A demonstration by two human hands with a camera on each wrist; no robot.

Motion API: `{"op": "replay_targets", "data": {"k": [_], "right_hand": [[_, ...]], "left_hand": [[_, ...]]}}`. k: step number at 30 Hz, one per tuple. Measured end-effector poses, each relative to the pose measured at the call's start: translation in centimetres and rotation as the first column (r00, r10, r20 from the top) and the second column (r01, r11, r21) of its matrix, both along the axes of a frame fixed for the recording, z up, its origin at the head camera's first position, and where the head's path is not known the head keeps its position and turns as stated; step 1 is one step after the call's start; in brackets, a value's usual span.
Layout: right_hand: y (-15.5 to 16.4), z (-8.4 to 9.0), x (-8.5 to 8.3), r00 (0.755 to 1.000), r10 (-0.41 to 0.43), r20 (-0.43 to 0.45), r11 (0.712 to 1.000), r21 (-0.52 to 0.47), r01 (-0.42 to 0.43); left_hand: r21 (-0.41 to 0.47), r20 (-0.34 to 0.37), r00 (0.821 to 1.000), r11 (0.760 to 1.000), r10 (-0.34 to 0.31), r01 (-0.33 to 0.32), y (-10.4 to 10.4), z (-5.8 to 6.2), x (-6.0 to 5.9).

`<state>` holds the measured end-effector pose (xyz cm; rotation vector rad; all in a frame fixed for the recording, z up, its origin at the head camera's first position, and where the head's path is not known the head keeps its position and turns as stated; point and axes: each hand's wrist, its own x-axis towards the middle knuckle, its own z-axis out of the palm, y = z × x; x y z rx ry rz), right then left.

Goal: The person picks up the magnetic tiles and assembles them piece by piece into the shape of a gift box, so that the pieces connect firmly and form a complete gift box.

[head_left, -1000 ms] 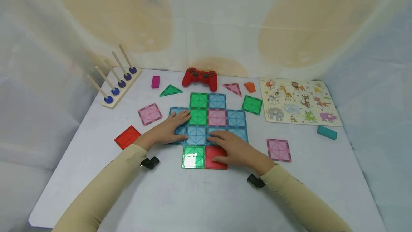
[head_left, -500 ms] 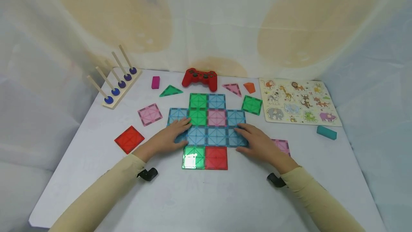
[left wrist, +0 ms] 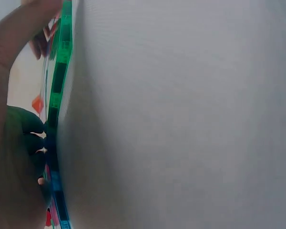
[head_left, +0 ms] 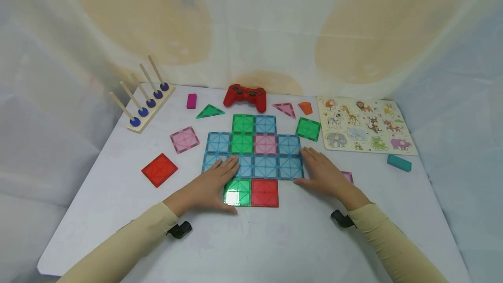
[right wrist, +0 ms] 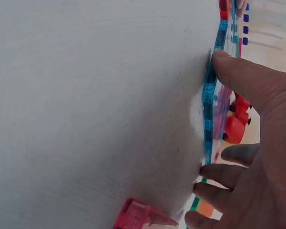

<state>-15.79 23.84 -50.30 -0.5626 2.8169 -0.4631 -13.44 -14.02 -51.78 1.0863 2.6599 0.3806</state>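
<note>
A left hand (head_left: 207, 188) and a right hand (head_left: 325, 175) frame a joined tile sheet (head_left: 265, 144)

The sheet lies flat on the desk (head_left: 259, 248) between the two sets of fingers; light, even pressure from both sides, with fingers kept low, would likely suit this handling best, since a hard push might buckle the seams; the left fingers are spread and nearly straight over the left end of the lower blue row (head_left: 265, 167), gripping nothing, the thumb set wide, just beside the green tile (head_left: 241, 191); the right fingers are spread too and hold nothing, resting along the sheet's right edge, where the thumb tip meets a blue side; a pink tile (head_left: 348, 177) lies partly hidden behind the right hand, while a red game controller (head_left: 245, 96) sits well beyond all the fingertips.
</note>
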Motion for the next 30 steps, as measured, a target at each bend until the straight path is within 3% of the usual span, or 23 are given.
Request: {"op": "replay_targets", "data": {"k": [15,21,26,30], "right_hand": [[0.2,-0.1,-0.1,0.999,0.025,0.037,0.995,-0.095,-0.021],[0.3,0.4,0.1,0.999,0.038,0.011,0.993,-0.114,-0.037],[0.4,1.3,0.2,0.999,0.051,-0.013,0.989,-0.139,-0.052],[0.4,1.8,0.2,0.998,0.063,-0.013,0.981,-0.186,-0.065]], "left_hand": [[-0.028,0.019,1.0,1.0,0.0,0.001,0.2,0.4,-0.2],[0.026,0.062,0.998,1.0,0.004,-0.006,0.0,0.9,-0.5],[0.085,0.111,0.993,0.995,0.045,-0.054,-0.4,0.9,-0.8],[0.134,0.184,0.975,0.979,0.126,-0.152,-0.8,0.9,-0.9]]}}
